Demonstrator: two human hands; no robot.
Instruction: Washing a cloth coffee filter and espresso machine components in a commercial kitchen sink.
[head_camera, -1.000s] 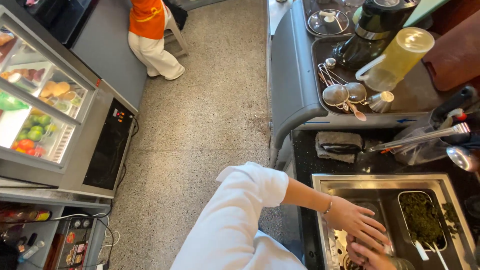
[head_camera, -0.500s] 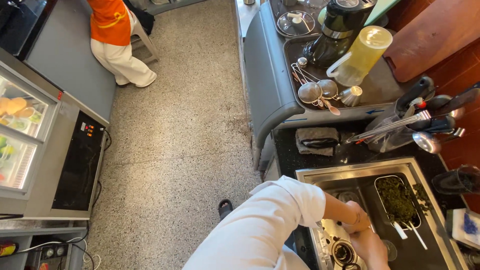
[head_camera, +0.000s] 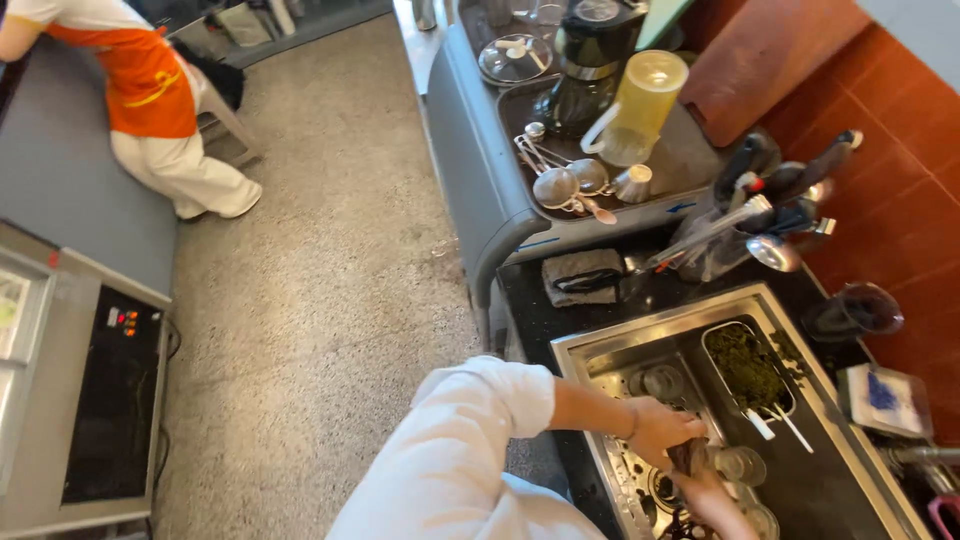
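Note:
My left hand (head_camera: 660, 430) reaches from a white sleeve into a steel sink (head_camera: 640, 338) and is closed over a small dark object (head_camera: 688, 456). My right hand (head_camera: 716, 498) comes up from the bottom edge and touches the same dark object; its fingers are partly cut off, so its grip is unclear. A clear glass (head_camera: 741, 465) lies in the sink just right of both hands. More round glassware (head_camera: 660, 381) sits in the basin beside my left wrist.
A metal tray of green matter (head_camera: 748, 366) rests in the sink's right half. Behind stand a utensil holder (head_camera: 722, 250), a folded dark cloth (head_camera: 584, 276), a yellow-lidded pitcher (head_camera: 640, 108) and a blender (head_camera: 590, 60). A person in an orange vest (head_camera: 150, 95) leans at the far left.
The view has swung, so the counter now sits more central. My two hands have come closer together over the dark object in the sink.

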